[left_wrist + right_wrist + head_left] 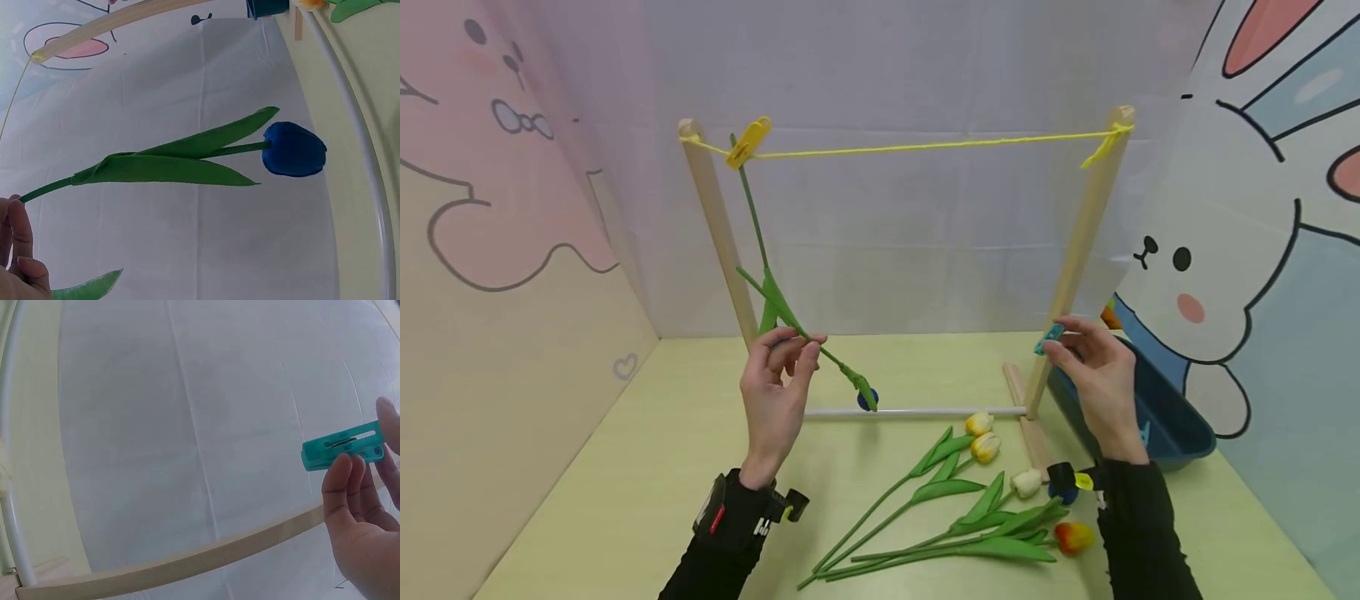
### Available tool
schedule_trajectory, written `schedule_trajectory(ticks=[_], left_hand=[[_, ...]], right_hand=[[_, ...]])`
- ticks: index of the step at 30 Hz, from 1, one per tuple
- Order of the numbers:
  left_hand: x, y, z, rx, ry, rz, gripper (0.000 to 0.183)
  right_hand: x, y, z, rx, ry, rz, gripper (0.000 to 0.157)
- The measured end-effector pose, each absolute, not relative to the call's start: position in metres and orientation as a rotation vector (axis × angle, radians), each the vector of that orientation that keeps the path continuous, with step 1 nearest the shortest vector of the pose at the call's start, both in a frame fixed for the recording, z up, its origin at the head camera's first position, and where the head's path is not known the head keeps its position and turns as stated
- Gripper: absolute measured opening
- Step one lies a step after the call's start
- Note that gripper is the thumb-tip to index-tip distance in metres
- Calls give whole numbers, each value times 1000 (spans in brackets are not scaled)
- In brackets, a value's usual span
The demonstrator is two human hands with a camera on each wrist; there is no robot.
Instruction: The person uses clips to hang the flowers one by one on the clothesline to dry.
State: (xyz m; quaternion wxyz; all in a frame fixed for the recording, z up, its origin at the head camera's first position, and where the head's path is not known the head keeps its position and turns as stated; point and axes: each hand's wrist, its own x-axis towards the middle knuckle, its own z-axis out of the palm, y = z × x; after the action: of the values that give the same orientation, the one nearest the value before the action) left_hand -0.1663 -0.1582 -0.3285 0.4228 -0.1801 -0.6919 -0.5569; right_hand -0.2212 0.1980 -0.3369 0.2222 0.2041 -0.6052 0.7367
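Note:
My left hand [778, 392] pinches the thin green stem of a blue artificial tulip [294, 149]. Its bloom points down and to the right, above the white rod. In my right hand [1097, 383], thumb and fingertips hold a teal clothespin [344, 447], near the right wooden post. A second tulip [755, 212] hangs by its stem from a yellow clothespin [748, 143] at the left end of the yellow line [925, 148]. Its bloom is mostly hidden behind my left hand, with some dark blue showing.
Wooden posts [718, 225] hold up the line, joined low down by a white rod [940, 412]. Several white-yellow and red-yellow tulips [985, 447] lie on the table in front. A dark blue bin [1187, 437] with a teal clip inside stands at right, behind my right hand.

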Motion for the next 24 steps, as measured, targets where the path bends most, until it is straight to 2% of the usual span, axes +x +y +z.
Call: schedule_trajectory(ticks=[10,24], left_hand=[[-179,-158,-310,-456,-1761,-1375,20],[-190,-159,-287,-468,-1763,-1388,21]], right_hand=[[-227,181,-314,622,-1715,2049,30],[-242,142,-259,821,-1761,1856,30]])
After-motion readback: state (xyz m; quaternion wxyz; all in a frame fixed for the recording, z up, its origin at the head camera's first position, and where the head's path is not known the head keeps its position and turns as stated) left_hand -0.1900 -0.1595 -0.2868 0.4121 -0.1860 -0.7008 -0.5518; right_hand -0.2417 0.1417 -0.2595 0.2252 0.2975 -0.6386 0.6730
